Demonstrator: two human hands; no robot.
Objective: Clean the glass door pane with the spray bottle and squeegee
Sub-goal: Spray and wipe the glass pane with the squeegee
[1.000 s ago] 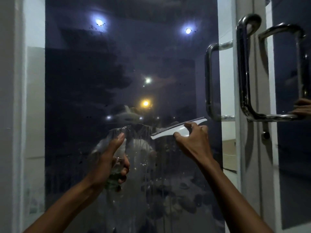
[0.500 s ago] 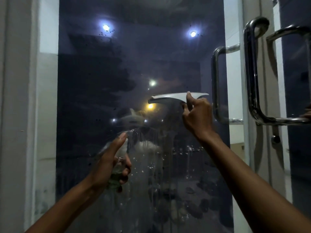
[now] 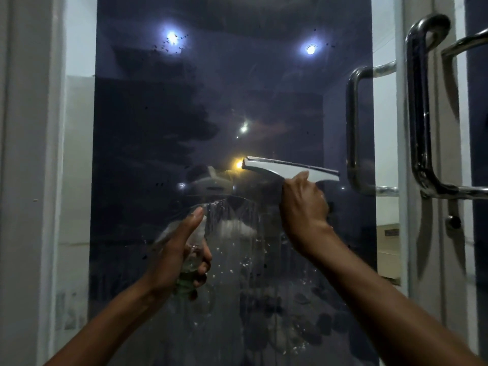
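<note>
Head view
Squeegee: the white squeegee (image 3: 287,169) lies against the glass pane (image 3: 163,107) at mid height, right of centre; its long blade runs nearly level, the left end a little higher, rubber edge upward, handle pointing down.
Right hand: the right hand (image 3: 303,207) grips the squeegee handle from below, fingers curled round it.
Spray bottle: the clear spray bottle (image 3: 191,256) stands roughly upright, low and left of the squeegee, nozzle toward the glass.
Left hand: the left hand (image 3: 179,249) holds the bottle, fingers wrapped round it, thumb raised.
Glass: droplets and streaks cover the lower pane between the hands.
Door handle: a steel door handle (image 3: 422,107) stands right of the squeegee.
</note>
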